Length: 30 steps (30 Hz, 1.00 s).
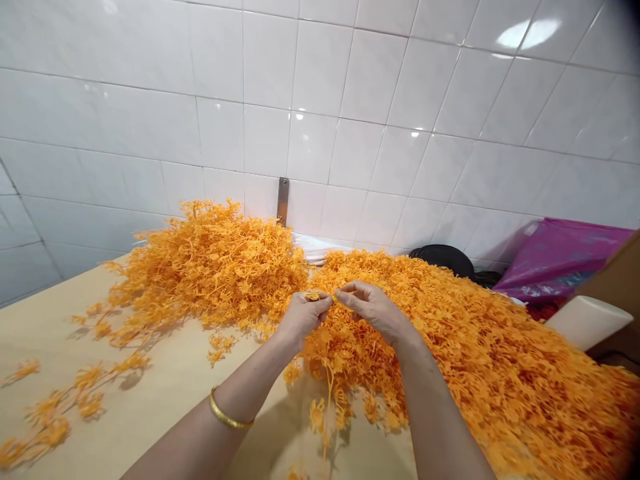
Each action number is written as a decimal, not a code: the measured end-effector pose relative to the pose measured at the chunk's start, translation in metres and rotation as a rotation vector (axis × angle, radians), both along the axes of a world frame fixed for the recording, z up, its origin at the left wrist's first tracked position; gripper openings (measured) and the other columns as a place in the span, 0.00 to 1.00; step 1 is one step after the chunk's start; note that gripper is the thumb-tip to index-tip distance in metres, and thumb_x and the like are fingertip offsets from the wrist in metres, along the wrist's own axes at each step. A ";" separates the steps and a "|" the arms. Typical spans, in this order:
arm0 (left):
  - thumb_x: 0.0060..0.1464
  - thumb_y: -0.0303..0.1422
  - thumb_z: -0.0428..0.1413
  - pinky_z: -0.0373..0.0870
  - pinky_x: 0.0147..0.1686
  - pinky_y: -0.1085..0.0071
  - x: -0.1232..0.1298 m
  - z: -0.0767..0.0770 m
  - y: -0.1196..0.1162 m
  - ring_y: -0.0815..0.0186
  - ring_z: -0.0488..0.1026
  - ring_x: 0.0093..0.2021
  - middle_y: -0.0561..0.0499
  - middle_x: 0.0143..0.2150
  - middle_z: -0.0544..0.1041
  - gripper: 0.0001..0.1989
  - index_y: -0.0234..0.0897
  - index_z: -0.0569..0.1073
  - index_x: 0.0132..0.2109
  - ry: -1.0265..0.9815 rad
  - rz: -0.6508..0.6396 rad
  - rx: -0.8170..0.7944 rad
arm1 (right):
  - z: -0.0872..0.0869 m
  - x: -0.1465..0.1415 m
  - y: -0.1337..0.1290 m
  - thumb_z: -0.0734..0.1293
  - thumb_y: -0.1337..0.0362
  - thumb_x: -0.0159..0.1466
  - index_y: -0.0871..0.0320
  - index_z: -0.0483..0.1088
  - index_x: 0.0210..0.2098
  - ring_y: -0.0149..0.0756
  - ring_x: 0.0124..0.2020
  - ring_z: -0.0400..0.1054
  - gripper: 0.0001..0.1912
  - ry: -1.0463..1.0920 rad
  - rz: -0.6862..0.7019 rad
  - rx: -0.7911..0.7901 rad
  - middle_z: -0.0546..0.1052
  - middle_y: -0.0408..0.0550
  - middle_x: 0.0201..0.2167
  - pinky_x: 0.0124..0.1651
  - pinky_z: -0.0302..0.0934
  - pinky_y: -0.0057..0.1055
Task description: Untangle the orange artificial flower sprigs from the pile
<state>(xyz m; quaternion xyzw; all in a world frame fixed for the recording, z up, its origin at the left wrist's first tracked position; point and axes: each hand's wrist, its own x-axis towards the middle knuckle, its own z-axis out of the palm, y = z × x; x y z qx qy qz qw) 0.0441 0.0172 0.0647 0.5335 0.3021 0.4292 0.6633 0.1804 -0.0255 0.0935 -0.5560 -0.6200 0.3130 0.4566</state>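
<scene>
As the left hand [303,317] pinches a small orange sprig [313,295], the nearly closed right hand [373,311] holds its thin stem [335,292], above a tangled heap of branching orange sprigs [450,353].

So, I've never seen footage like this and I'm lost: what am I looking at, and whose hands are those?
This picture comes from a camera worn on a person's head, looking forward and down, so these are that person's own bare hands, with no machine involved. The left hand, wearing a gold bangle, and the right hand pinch a small orange sprig between them. Heaps of branching orange sprigs lie on a pale table top against a white tiled wall.
</scene>
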 end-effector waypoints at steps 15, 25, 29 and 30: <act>0.42 0.34 0.54 0.40 0.14 0.77 0.002 -0.005 0.001 0.78 0.49 0.12 0.58 0.13 0.58 0.10 0.34 0.62 0.22 -0.040 -0.072 -0.047 | -0.023 -0.015 0.021 0.54 0.59 0.59 0.58 0.55 0.18 0.27 0.19 0.52 0.15 -0.327 -0.155 0.236 0.58 0.38 0.15 0.23 0.44 0.24; 0.42 0.30 0.53 0.40 0.16 0.77 0.003 -0.005 0.002 0.79 0.45 0.13 0.61 0.11 0.52 0.09 0.34 0.60 0.20 0.032 -0.029 0.071 | -0.032 -0.030 0.028 0.53 0.64 0.60 0.59 0.61 0.21 0.30 0.22 0.55 0.13 -0.572 -0.544 0.244 0.64 0.44 0.18 0.26 0.42 0.27; 0.42 0.30 0.51 0.41 0.16 0.76 0.003 -0.008 0.008 0.79 0.46 0.14 0.60 0.12 0.52 0.11 0.34 0.58 0.18 0.083 -0.030 0.216 | -0.033 -0.036 0.026 0.52 0.63 0.61 0.59 0.65 0.27 0.33 0.25 0.59 0.14 -0.676 -0.606 0.180 0.68 0.47 0.22 0.27 0.42 0.28; 0.41 0.29 0.51 0.41 0.17 0.76 0.003 -0.009 0.009 0.79 0.46 0.15 0.60 0.12 0.52 0.12 0.34 0.57 0.17 0.101 -0.033 0.246 | -0.034 -0.038 0.026 0.51 0.62 0.62 0.59 0.65 0.29 0.33 0.25 0.59 0.14 -0.719 -0.619 0.162 0.69 0.48 0.23 0.27 0.42 0.28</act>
